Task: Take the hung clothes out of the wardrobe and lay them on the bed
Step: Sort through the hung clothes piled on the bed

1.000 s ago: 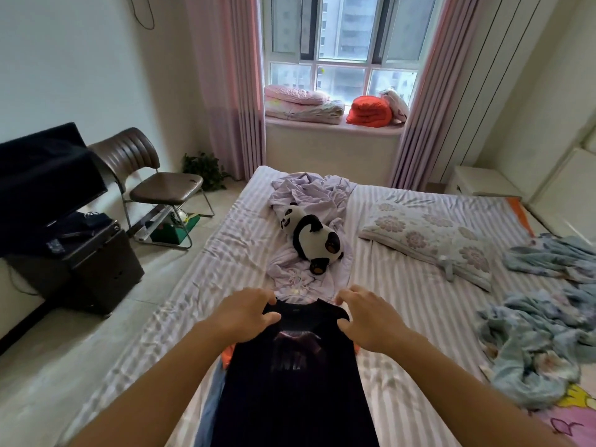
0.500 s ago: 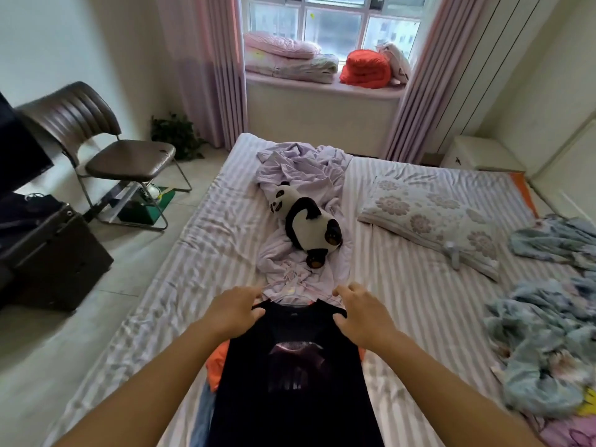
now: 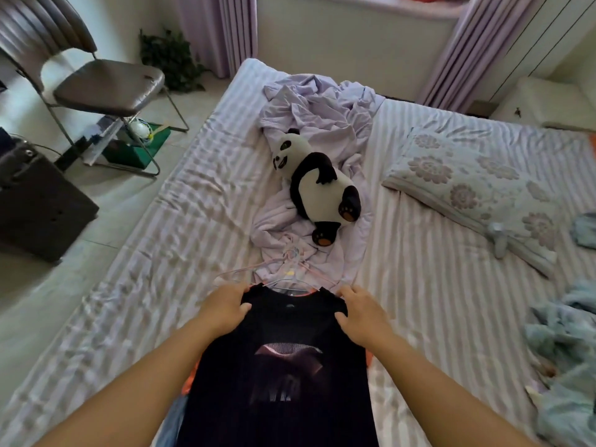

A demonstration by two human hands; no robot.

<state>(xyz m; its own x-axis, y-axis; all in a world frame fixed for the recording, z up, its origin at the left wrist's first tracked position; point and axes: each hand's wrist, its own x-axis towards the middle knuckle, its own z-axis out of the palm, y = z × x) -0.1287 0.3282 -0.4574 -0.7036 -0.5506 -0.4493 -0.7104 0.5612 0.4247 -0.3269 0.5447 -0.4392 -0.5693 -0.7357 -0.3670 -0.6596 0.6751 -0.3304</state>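
A black sleeveless shirt (image 3: 283,375) with a faint chest print lies on top of a small pile of clothes on the striped bed (image 3: 167,253). My left hand (image 3: 225,306) grips its left shoulder and my right hand (image 3: 361,312) grips its right shoulder. Thin pink and white hangers (image 3: 290,274) stick out from under the collar. Orange cloth (image 3: 188,377) and blue cloth (image 3: 172,421) peek out beneath the shirt. The wardrobe is out of view.
A plush panda (image 3: 317,185) lies on a crumpled lilac sheet (image 3: 319,108) beyond the hangers. A floral pillow (image 3: 471,188) sits to the right, pale blue bedding (image 3: 567,366) at the right edge. A brown chair (image 3: 106,85) and dark cabinet (image 3: 38,201) stand left.
My view has tilted down and closer to the bed. Both hands have stayed on the shirt's shoulders, and the hangers above the collar have come into sight.
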